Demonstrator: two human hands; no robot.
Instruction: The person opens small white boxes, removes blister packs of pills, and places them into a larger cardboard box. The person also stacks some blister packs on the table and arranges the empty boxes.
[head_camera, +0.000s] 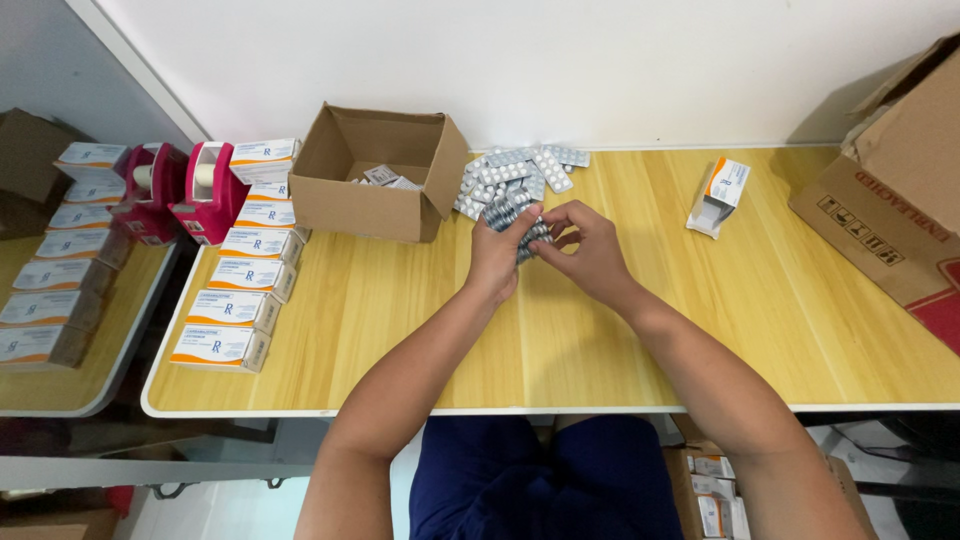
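Looking down from the head camera: left hand (497, 253) and right hand (590, 250) meet at table centre, fingers of both clasped around a stack of silver blister packs (508, 212). More loose blister strips (520, 170) lie at 12 o'clock, an open cardboard box (375, 190) at 10 o'clock, a small white carton (720, 195) at 2 o'clock

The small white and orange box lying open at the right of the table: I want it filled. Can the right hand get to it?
Probably yes: bare tabletop lies between the right hand and the open box, though both hands now hold a stack of blister packs.
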